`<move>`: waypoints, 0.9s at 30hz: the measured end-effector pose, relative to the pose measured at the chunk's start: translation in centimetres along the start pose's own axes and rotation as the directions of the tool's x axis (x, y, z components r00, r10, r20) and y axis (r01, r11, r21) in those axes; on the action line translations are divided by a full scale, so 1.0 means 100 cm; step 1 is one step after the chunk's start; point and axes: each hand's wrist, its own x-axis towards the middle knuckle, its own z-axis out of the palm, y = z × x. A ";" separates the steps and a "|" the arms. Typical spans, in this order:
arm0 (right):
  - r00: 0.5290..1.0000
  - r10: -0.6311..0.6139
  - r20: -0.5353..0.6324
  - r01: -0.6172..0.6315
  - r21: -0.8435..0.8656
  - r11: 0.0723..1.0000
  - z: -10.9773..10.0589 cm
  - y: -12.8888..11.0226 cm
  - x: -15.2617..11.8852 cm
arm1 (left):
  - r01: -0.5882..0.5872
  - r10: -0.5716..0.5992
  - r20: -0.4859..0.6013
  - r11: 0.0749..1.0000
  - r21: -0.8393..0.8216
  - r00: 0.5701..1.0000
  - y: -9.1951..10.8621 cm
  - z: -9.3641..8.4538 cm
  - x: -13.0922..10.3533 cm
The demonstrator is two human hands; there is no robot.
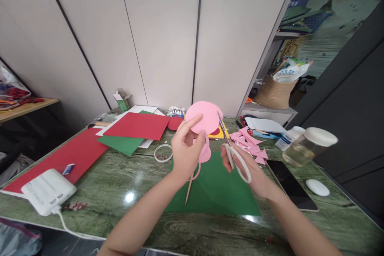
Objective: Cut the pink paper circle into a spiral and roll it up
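Note:
A rounded pink paper piece [204, 114] is pinched between the thumb and fingers of my left hand [187, 146], held up above the table. My right hand [244, 164] is closed round the white handles of the scissors [227, 138], whose blades reach up to the right edge of the pink paper. Below the paper lie smaller pink pieces [205, 154], partly hidden by my left hand. A green sheet [222, 192] is spread under both hands, with a wooden pencil [189, 192] on its left part.
Pink scraps [250, 144], a phone [289, 184], a white oval object [317, 187] and a lidded jar [309, 146] are at the right. A tape roll [163, 159], red sheets [138, 125] and a white power adapter [49, 192] are at the left. Cabinet panels stand behind.

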 end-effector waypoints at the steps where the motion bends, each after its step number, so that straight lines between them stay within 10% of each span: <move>1: 1.000 -0.001 0.001 0.001 -0.003 1.000 0.000 0.000 0.000 | -0.002 0.002 -0.001 1.000 0.004 1.000 0.000 0.000 0.000; 27: 1.000 0.006 -0.006 -0.006 -0.077 0.997 0.000 -0.003 0.000 | -0.035 0.035 -0.011 0.999 0.005 0.999 -0.002 0.001 0.000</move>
